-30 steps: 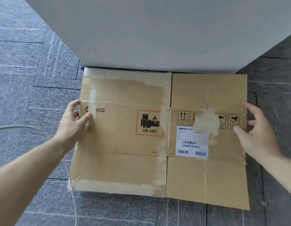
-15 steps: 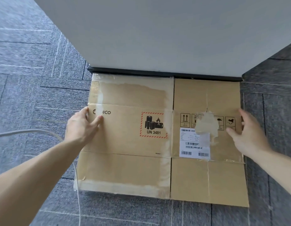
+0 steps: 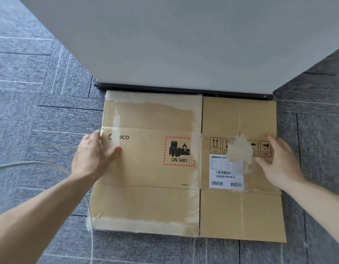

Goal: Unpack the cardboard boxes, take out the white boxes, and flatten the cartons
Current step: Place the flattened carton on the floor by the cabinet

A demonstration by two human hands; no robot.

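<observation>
- A grey ribbed carpet-tile floor (image 3: 50,103) fills the frame around everything else.
- A wide pale grey flat panel (image 3: 180,40) with a dark bottom strip stands beyond both hands, meeting the floor just past the carton's far edge.
- The flattened brown cardboard carton (image 3: 145,202) lies flat on the floor between and under the two hands, its far edge against the dark strip, with clear tape remnants along its seams.
- The left hand (image 3: 94,155) lies on the carton's left edge with fingers spread flat and the thumb on the printed face, partly covering a black logo; whether it curls under the edge cannot be told.
- The right hand (image 3: 279,161) is at the carton's right edge, fingers loosely parted and closed on nothing.
- A red-bordered battery hazard label reading UN 3481 (image 3: 179,151) sits between the hands, nearer the left one.
- A white barcode shipping label (image 3: 224,172) lies just left of the right hand, with a torn patch of pale tape (image 3: 239,149) overlapping its top.
- A thin white cable (image 3: 50,165) curves under the left forearm and runs down beside the carton's near left corner.
</observation>
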